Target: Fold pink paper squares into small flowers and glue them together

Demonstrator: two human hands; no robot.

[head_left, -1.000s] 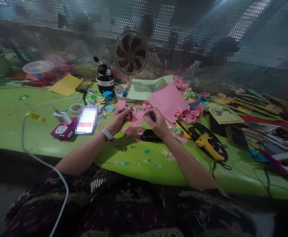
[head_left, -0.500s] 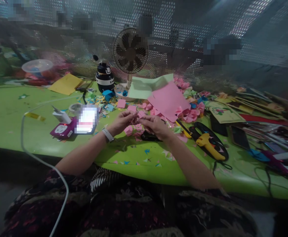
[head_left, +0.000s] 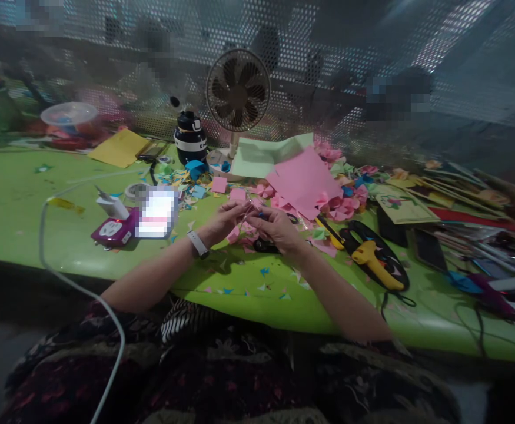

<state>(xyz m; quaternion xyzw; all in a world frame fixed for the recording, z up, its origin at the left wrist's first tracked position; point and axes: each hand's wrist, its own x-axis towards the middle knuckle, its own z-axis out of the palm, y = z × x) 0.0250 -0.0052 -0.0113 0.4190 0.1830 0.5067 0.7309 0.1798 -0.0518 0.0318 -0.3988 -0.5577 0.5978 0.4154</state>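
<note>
My left hand point(head_left: 223, 221) and my right hand point(head_left: 275, 227) meet over the green table point(head_left: 14, 206), fingertips pinched together on a small pink paper piece point(head_left: 246, 215). A white band sits on my left wrist. Loose pink paper pieces point(head_left: 243, 197) and scraps lie just beyond and under the hands. A dark object, perhaps scissors point(head_left: 263, 246), lies under my right hand. A large pink sheet point(head_left: 301, 179) rests behind the hands.
A small fan point(head_left: 238, 91) and a black bottle point(head_left: 189, 138) stand behind. A phone point(head_left: 155, 213), purple charger point(head_left: 111, 229) and white cable point(head_left: 63, 277) lie left. A yellow glue gun point(head_left: 374, 262), folded paper flowers point(head_left: 341, 203) and card stacks crowd the right.
My two hands came together from apart; my right hand moved left to join the left on the small pink piece. The view shifted slightly.
</note>
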